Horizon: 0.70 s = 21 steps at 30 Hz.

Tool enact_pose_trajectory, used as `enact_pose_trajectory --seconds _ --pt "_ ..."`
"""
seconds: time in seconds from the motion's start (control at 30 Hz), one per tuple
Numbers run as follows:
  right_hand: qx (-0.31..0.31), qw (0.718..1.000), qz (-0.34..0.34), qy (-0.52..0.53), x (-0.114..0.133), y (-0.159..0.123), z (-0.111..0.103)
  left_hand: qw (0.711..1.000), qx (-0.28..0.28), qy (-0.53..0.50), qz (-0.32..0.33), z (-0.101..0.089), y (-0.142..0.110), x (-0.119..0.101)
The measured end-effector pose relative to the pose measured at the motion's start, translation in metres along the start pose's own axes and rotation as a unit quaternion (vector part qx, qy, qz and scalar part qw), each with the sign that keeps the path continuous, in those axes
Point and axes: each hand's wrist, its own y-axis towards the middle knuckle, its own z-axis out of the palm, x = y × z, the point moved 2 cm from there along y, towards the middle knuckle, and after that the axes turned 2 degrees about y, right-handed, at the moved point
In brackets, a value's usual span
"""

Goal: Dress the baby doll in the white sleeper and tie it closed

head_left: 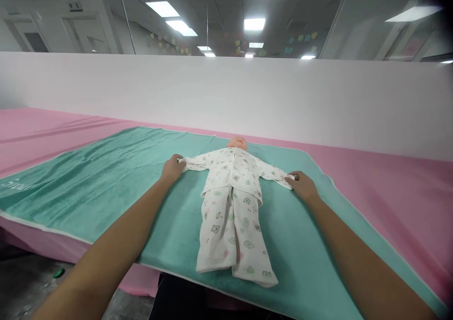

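A baby doll (pixel 238 143) lies on its back on a green blanket (pixel 116 178), its head toward the wall. It wears a white printed top (pixel 230 171) and matching trousers (pixel 231 235), whose legs point toward me. Both sleeves are stretched out sideways. My left hand (pixel 173 168) pinches the cuff of the sleeve on the left. On the other side, my right hand (pixel 301 184) has its fingers closed on the cuff of the right sleeve. The doll's hands and feet do not show.
Beneath the blanket is a pink cover (pixel 385 188) over the table. A white wall (pixel 212 93) with glass above it stands behind the table. A green bottle cap (pixel 58 273) shows low on the left, below the table edge.
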Motion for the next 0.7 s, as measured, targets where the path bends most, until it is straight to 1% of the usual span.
enact_pose_trajectory --seconds 0.07,0.13,0.2,0.23,0.3,0.37,0.4,0.43,0.5,0.57,0.6,0.67,0.7 --pt "-0.033 0.998 -0.007 0.052 0.000 0.002 0.002 0.994 -0.037 -0.106 -0.001 0.002 0.001 -0.001" --pt "-0.084 0.984 0.010 0.160 -0.005 0.006 0.002 0.969 -0.072 -0.234 -0.013 0.001 0.002 0.001" --pt "-0.117 0.949 0.042 0.289 -0.013 0.010 0.002 0.934 -0.083 -0.347 -0.023 0.000 0.003 0.004" --pt "-0.120 0.931 0.058 0.341 -0.017 0.012 0.002 0.917 -0.082 -0.388 -0.028 -0.001 0.004 0.005" --pt "-0.111 0.905 0.077 0.403 -0.024 0.016 0.001 0.899 -0.080 -0.428 -0.045 -0.003 0.006 0.008" --pt "-0.108 0.894 0.083 0.426 -0.029 0.019 0.001 0.895 -0.092 -0.432 -0.060 -0.005 0.007 0.010" --pt "-0.113 0.894 0.082 0.426 -0.031 0.020 0.001 0.896 -0.099 -0.428 -0.064 -0.006 0.008 0.011" --pt "-0.122 0.901 0.077 0.409 -0.032 0.020 0.000 0.900 -0.106 -0.417 -0.067 -0.007 0.008 0.012" --pt "-0.148 0.926 0.063 0.342 -0.032 0.020 -0.001 0.928 -0.111 -0.348 -0.069 -0.008 0.008 0.013" --pt "-0.158 0.954 0.045 0.249 -0.030 0.018 -0.003 0.962 -0.100 -0.245 -0.073 -0.008 0.007 0.014" --pt "-0.156 0.967 0.032 0.196 -0.027 0.016 -0.004 0.973 -0.095 -0.197 -0.072 -0.008 0.005 0.014" --pt "-0.153 0.983 0.000 0.102 -0.018 0.010 -0.005 0.984 -0.099 -0.136 -0.058 -0.008 0.001 0.011" --pt "-0.155 0.986 -0.022 0.062 -0.011 0.005 -0.005 0.986 -0.109 -0.116 -0.038 -0.008 -0.002 0.009"
